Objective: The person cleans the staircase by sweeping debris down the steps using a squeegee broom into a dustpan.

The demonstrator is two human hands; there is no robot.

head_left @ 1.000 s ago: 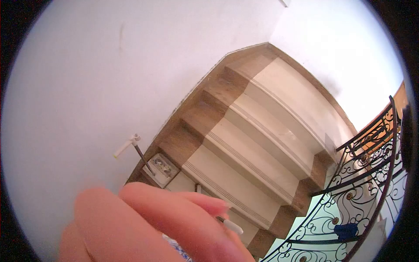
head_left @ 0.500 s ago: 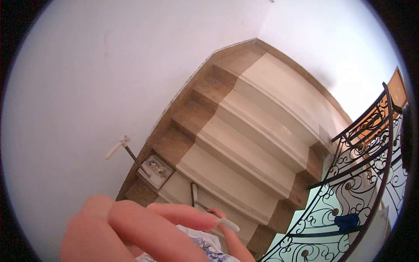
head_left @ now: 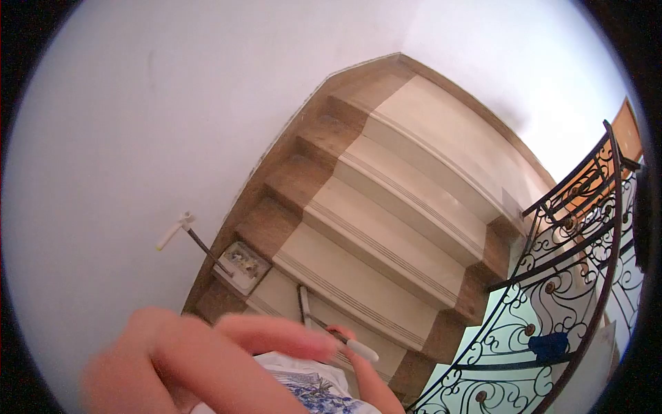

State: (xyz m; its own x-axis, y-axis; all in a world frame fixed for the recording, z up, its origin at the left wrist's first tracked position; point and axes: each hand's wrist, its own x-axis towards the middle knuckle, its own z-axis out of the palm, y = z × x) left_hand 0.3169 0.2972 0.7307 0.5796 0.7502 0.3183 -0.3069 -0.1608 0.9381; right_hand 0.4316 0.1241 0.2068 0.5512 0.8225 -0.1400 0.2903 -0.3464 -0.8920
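Observation:
My left hand [head_left: 186, 366] is raised close to the camera at the lower left, blurred. Its fingers are slightly bent and apart, with nothing seen in them. Farther down, my right hand [head_left: 341, 337] is wrapped round the white-ended handle of a broom [head_left: 307, 312]. The broom's dark shaft slants up-left to a narrow head on a step. To its left a dustpan [head_left: 260, 277] with small debris in it rests on the stairs. The dustpan's dark stick rises to a white grip with a yellowish end [head_left: 169, 235].
Curved stairs [head_left: 386, 276] have cream treads and brown ends. A white wall [head_left: 138, 138] borders them on the left. Along the right runs a black wrought-iron railing [head_left: 586, 269], with a dark blue cloth [head_left: 549, 347] on it. White clothing with blue print [head_left: 310, 386] shows below me.
The view has shifted slightly, so the stairs and dustpan sit a little farther left and up. My left hand has moved slightly left. My right hand still holds the broom.

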